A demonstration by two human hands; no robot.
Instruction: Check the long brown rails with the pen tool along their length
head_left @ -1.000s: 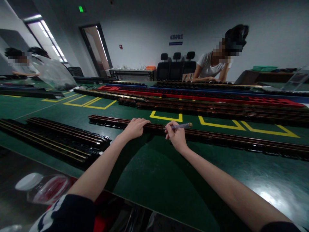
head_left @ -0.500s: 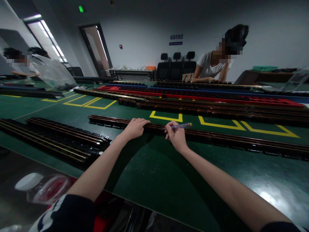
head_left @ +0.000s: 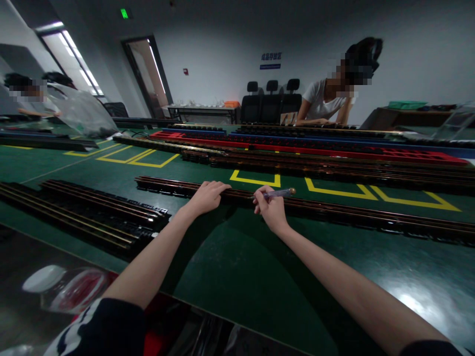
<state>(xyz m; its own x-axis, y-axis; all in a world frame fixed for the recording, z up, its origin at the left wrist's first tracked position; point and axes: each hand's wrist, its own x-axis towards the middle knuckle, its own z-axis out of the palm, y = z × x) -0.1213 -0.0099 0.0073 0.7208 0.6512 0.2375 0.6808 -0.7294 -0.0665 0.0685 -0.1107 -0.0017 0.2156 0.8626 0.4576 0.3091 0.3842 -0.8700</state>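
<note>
Black and copper-brown, a long slender rail assembly (head_left: pixel 352 213) is laid across the near half of the green tabletop (head_left: pixel 230 267), directly before the person. Its upper face is lined with thin glossy strips, and its near edge is broken by small dark notches. It is touched by the left hand (head_left: pixel 206 197), whose fingers are bent over it; whether it is gripped or merely pressed cannot be told. By the right hand (head_left: pixel 273 211), closed with bent fingers, a slim translucent pen-like tool (head_left: pixel 277 193) is held at a slant over the rail, its rounded butt pointed up and to the right.

The tabletop is marked with yellow tape (head_left: pixel 256 182). To the left, shorter dark strips (head_left: pixel 104 199) are laid side by side; farther back, more rails are ranged beside a red tray (head_left: pixel 315 150). A plastic bag (head_left: pixel 85 113) is set at the far left, and a co-worker in white (head_left: pixel 324 101) is seated across the table. Black chairs (head_left: pixel 270 106) are lined up along the pale wall.

The assembly's right end is cut off by the frame, and part of its middle is covered by the left hand. The tool's tip is hard to make out in the dimness.
</note>
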